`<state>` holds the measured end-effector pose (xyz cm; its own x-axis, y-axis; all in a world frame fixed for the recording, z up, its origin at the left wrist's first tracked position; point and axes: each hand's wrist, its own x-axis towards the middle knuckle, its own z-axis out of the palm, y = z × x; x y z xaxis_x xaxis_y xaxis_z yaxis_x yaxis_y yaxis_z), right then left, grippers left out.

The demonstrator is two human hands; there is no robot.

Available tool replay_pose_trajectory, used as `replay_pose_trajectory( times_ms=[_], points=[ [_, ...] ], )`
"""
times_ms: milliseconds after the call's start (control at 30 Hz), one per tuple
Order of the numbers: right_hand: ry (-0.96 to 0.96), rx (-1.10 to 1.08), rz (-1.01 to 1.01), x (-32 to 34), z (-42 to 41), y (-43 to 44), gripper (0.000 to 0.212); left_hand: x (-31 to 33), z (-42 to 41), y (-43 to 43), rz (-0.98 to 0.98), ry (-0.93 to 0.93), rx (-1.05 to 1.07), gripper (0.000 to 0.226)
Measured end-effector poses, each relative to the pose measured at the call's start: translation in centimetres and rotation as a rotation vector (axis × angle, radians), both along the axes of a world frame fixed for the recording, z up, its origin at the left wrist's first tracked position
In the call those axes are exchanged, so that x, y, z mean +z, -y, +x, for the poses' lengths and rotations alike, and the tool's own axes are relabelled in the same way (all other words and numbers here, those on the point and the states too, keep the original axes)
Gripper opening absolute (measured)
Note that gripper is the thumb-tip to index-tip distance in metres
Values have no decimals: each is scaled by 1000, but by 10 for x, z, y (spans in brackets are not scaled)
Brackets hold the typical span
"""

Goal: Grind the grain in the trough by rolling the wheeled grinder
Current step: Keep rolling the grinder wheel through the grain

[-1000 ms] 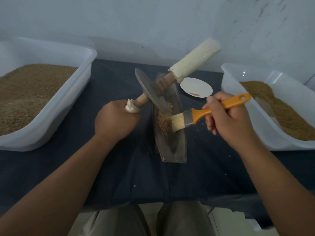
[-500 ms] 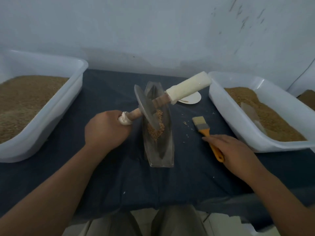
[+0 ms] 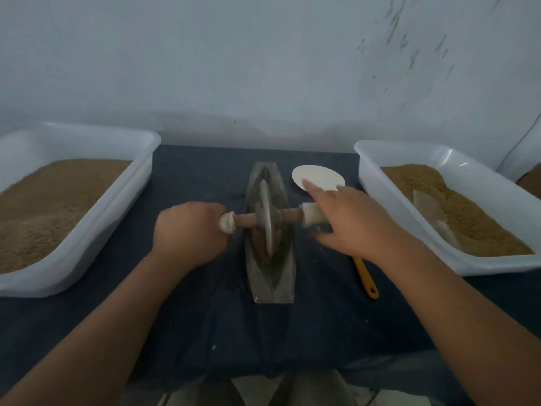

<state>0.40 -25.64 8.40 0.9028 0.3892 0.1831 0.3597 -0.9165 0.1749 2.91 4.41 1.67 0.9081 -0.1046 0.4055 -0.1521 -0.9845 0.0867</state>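
Tilted half a second ago, the wheeled grinder [image 3: 267, 221] now sits level, the left hand [image 3: 190, 234] fisted round its left handle end. Its wheel stands in the grain [image 3: 259, 244] mid-way along the trough [image 3: 270, 284], with open channel ahead and behind. The right hand [image 3: 354, 227], off the brush [image 3: 366, 278], spreads its fingers over the wrapped handle, perhaps touching it.

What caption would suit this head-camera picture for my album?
Left hand grips the grinder, set on grain in the trough; right hand open over its other end.

Brown grain [image 3: 260, 244], grey trough [image 3: 284, 272], orange brush [image 3: 366, 276], navy cloth [image 3: 205, 177].
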Motion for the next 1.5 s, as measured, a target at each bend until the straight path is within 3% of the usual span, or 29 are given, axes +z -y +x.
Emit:
replay_pose_trajectory(
  times_ms=[100, 133, 300, 467, 700, 800, 967, 1100, 1300, 1400, 1500],
  points=[
    [105, 18, 27, -22, 13, 4, 33, 5, 4, -3, 106, 6, -48, 43],
    [109, -22, 39, -27, 20, 4, 26, 8, 8, -2, 137, 0, -54, 42],
    [14, -223, 70, -33, 74, -9, 26, 27, 57, 14, 225, -38, -13, 32],
    [94, -163, 65, -18, 91, -18, 22, 29, 70, 17, 161, -168, 35, 28],
    [-33, 1, -40, -23, 30, 8, 25, 16, -9, -16, 195, -190, -112, 38],
    [-32, -63, -55, -30, 45, 5, 28, 18, 4, -11, 227, -210, -106, 33],
    [205, -165, 91, -40, 100, -10, 29, 31, 78, 15, 251, -134, 10, 28],
    [122, -187, 108, -35, 103, -10, 25, 37, 83, 17, 252, -123, -25, 32],
    [-27, -18, 38, -36, 45, 14, 41, 20, 7, -8, 271, -229, -108, 30],
    [17, -6, 12, -37, 50, 12, 43, 18, 10, -9, 250, -291, -117, 29],
    [139, -90, 45, -43, 79, 1, 39, 25, 51, 4, 261, -236, -81, 32]
  ],
)
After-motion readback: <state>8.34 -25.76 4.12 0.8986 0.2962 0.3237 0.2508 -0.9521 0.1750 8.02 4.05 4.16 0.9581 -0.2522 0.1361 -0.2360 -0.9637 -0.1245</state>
